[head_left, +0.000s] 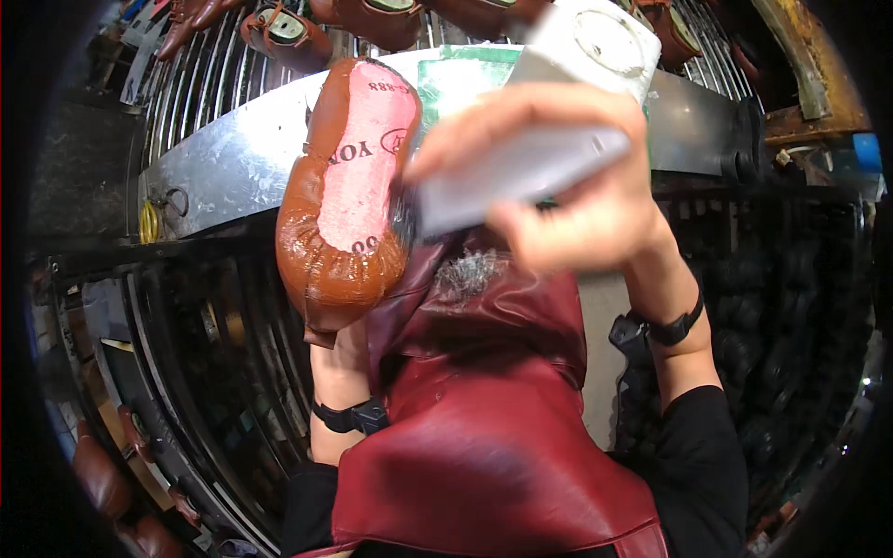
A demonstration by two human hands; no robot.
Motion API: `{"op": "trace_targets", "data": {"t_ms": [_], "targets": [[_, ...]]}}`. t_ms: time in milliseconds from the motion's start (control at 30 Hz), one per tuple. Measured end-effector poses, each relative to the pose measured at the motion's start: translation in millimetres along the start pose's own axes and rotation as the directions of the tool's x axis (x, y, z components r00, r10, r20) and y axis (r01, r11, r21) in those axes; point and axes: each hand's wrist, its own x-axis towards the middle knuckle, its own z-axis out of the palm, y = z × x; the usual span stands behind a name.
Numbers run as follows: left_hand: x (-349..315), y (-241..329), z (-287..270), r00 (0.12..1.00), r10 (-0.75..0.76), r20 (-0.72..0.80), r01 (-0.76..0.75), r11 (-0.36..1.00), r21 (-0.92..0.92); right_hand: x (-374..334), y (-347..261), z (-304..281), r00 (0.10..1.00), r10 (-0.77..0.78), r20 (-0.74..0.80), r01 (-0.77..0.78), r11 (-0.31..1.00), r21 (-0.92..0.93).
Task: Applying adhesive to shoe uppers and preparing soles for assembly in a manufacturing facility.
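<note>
A brown leather shoe upper (302,219) is held sole side up, with a pink insole board (358,177) bearing dark print on its underside. My left hand (342,358) supports it from beneath; its fingers are hidden behind the leather. In my right hand (595,209), closed and smeared by motion, is a brush with a grey handle (521,177). Its dark bristles (403,216) meet the right edge of the shoe, beside the pink board. The leather looks glossy and wet near the end closest to me.
A dark red apron (493,418) covers my lap, with a whitish crusted patch on it. Beyond lie a metal bench top (233,130), a green sheet (465,74) and a white container (595,46). Several brown shoes (288,33) stand on a slatted rack.
</note>
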Motion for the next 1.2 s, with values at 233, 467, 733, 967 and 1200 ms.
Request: {"op": "trace_targets", "data": {"t_ms": [233,467,733,967,1200], "targets": [[25,29,-18,0.796,-0.545,0.265,0.528,0.410,-0.744,-19,52,54,0.615,0.580,-0.533,-0.233,0.780,0.581],[174,-19,-58,0.961,-0.268,-0.069,0.225,0.903,-0.367,-58,32,62,0.439,0.651,-0.619,-0.120,0.726,0.677],[428,-144,-54,0.938,-0.294,-0.183,0.282,0.339,0.898,-45,29,52,0.403,0.614,-0.679,-0.114,0.769,0.629],[390,-151,-81,0.933,-0.288,-0.218,0.344,0.526,0.777,-25,36,61,0.345,0.627,-0.699,-0.180,0.775,0.606],[212,178,-210,0.956,0.263,-0.133,0.010,0.420,0.907,-80,41,47,0.377,0.529,-0.760,-0.236,0.849,0.473]]}}
